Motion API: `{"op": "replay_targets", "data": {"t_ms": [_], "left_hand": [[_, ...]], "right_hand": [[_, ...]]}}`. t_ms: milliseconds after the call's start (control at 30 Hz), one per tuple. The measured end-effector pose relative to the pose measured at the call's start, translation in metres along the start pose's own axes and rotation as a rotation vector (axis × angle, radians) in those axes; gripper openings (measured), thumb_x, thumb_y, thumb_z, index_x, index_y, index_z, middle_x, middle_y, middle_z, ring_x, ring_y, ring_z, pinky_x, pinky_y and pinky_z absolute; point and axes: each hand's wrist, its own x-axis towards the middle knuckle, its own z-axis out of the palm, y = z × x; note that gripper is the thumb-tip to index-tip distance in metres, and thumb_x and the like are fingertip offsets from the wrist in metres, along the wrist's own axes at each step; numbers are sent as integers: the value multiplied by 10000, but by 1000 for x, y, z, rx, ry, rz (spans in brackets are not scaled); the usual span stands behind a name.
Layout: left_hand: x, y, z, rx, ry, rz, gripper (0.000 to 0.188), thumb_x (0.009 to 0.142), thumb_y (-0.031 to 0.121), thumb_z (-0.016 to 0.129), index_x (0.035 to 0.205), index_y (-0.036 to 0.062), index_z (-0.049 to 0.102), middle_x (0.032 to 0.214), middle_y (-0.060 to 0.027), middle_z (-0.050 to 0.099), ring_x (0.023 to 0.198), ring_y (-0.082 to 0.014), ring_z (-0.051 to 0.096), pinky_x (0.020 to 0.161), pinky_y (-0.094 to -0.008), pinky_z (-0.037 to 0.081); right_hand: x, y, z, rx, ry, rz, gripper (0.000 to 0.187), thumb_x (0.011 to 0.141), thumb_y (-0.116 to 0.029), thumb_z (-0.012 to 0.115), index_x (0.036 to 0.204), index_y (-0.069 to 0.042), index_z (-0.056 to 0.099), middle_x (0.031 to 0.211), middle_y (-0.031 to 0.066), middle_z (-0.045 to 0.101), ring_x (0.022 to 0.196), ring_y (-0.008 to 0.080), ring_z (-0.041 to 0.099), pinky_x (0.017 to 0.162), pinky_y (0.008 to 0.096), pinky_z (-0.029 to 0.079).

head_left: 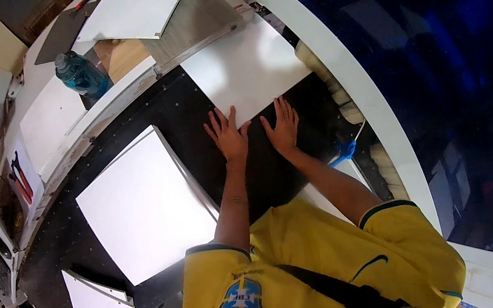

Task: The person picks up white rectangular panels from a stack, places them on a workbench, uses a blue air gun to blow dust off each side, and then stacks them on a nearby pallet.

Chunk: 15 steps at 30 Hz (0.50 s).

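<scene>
Head view: you are looking down at your two bare hands over the dark surface [170,111], both forearms reaching away from you.
White sheet: the sheet [243,62] is lying just beyond your hands, a little to the right of straight ahead of the left one, its near edge slanting away toward the right.
Left hand: your left hand [229,136] is spreading palm down at the sheet's near left corner, its thumb reaching that corner and its fingers meeting the left edge.
Right hand: your right hand [284,129] is lying palm down along the near edge, its fingertips meeting that edge.
Gap between hands: the two are sitting near each other but apart, fingers extended, neither clamping on anything; how firmly they are pressing, you cannot tell.
Nearer hand: the left is lying nearer the corner, the right nearer the middle of the near edge.
Long axis: the sheet is appearing roughly square, so no long axis is standing out through the bending lens.
White panels: a larger pair [143,205] is lying left of your left hand, well clear of the sheet.
Blue tie: a knotted blue strip [346,151] is sitting right of your right hand, just beside the forearm.
</scene>
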Motion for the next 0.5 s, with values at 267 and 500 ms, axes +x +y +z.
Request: {"op": "replay_targets", "data": {"t_ms": [267,500], "left_hand": [[21,30,19,-8,-80,-8,670,977,495,719,1545,178,559,1678,-218,374,1603,-400,239,1281,-680,114],[24,39,21,-49,-104,-1,624,987,422,729,1517,131,575,1645,-285,359,1582,-441,253,1282,-677,119]], "right_hand": [[30,16,6,-23,73,116,618,1029,-291,651,1538,10,472,1632,250,404,1512,405,380,1220,579,281],[39,35,4,142,178,188,433,1026,-193,619,1428,-32,606,1548,195,512,1412,403,483,1194,576,305]]}}
